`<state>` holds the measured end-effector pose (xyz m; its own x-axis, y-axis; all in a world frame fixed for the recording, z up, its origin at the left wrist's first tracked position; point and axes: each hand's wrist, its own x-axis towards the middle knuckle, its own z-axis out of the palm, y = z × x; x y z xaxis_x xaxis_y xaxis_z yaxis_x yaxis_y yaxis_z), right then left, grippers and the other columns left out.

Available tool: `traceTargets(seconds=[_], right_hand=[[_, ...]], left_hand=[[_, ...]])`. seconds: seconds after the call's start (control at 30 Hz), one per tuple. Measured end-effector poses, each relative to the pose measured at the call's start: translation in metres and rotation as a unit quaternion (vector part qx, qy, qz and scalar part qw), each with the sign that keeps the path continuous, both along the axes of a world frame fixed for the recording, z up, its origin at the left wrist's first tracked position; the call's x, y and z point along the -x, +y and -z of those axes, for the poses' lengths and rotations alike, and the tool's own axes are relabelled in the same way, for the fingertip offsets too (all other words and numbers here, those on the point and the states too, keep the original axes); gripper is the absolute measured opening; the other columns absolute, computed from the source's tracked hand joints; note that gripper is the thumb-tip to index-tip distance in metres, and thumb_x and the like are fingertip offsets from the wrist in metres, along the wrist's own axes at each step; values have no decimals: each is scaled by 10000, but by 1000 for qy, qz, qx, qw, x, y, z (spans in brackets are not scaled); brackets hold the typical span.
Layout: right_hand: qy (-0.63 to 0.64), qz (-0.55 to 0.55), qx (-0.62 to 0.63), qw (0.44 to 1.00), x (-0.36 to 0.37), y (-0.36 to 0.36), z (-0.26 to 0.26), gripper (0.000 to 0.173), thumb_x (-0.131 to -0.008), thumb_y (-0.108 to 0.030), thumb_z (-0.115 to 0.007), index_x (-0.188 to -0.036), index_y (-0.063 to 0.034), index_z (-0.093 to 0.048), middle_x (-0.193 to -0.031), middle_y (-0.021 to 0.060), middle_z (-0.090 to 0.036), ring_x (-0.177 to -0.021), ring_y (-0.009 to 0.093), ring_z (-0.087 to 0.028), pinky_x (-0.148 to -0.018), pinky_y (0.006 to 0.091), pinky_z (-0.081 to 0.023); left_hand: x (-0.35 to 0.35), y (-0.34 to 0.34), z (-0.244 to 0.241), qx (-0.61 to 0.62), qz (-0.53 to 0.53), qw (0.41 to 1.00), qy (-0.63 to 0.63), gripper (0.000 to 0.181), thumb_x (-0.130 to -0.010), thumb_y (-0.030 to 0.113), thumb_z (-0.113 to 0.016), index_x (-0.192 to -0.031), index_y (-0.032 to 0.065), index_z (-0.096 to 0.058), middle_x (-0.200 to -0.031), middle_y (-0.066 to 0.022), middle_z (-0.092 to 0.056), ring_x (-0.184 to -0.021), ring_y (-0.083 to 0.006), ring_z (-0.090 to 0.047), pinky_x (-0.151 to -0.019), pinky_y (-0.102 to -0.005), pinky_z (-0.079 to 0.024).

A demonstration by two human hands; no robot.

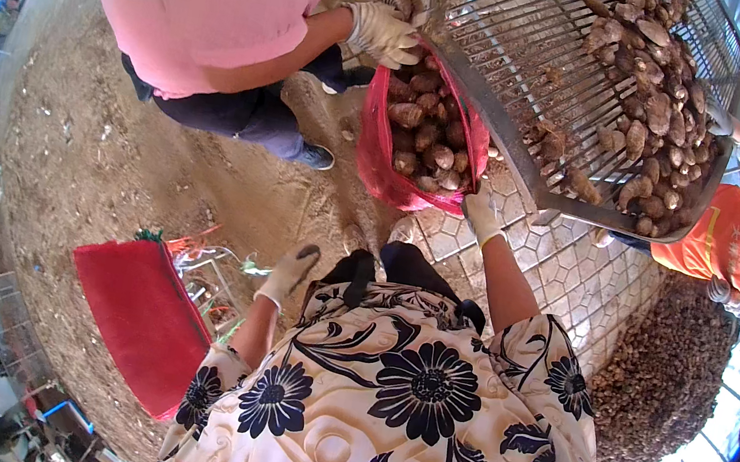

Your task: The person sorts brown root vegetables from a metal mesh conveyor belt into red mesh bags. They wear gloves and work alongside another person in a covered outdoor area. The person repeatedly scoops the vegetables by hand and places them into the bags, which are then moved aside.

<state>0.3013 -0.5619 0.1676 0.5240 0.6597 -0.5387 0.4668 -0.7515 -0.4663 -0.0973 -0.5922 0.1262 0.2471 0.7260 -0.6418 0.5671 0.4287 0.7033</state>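
My right hand (482,218), in a pale work glove, grips the lower right rim of a red mesh sack (371,152). The sack hangs open at the edge of a slatted metal sorting table (499,132) and is well filled with brown taro corms (424,121). My left hand (292,273), also gloved, hangs low over the dirt floor, holding nothing, its fingers loosely apart. A co-worker's gloved hands (384,29) hold the sack's far rim against the table's corner. More taro corms (654,108) lie heaped on the slats.
A stack of red mesh sacks (138,318) stands to my left beside a wire frame (213,279). Another person in an orange vest (720,240) is behind the table, one gloved hand at the corms. A large heap of small corms (655,388) covers the floor at right.
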Motion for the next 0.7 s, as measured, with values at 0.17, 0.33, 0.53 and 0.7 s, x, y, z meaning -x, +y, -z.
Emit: traceTargets(seconds=[0.17,0.33,0.53,0.7], right_hand=[[15,-54,-18,998,-18,-5,41,543,-760,-167,-420,-1293,-73,-380,-1098,282,-562,-1043,442,-522,-904,477,-399],[-17,-40,-44,998,-21,-5,37,572,-734,-137,-465,-1293,-43,-393,-1111,273,-563,-1037,425,-537,-918,452,-411],[-10,-44,-40,998,-38,-5,50,625,-743,-145,-456,-1346,-39,-330,-1146,291,-535,-1089,420,-508,-941,444,-396],[1,-81,-33,996,-15,-2,28,535,-744,-162,-435,-1254,-3,-418,-1146,309,-522,-1097,424,-494,-945,445,-385]], left_hand=[[-23,-13,-6,66,40,997,6,353,-875,289,-540,-1113,33,-589,-995,-80,-644,-890,-161,-580,-795,-287,-448],[-50,-9,-31,63,-6,997,-49,318,-899,221,-531,-1125,2,-578,-1033,-59,-627,-927,-130,-546,-831,-262,-428],[-61,-2,-32,31,-63,995,-68,313,-867,234,-572,-1094,22,-611,-971,-66,-651,-873,-135,-573,-781,-272,-453],[-55,22,-5,73,-84,985,-135,318,-869,225,-561,-1099,9,-604,-994,-79,-651,-878,-149,-579,-799,-279,-453]])
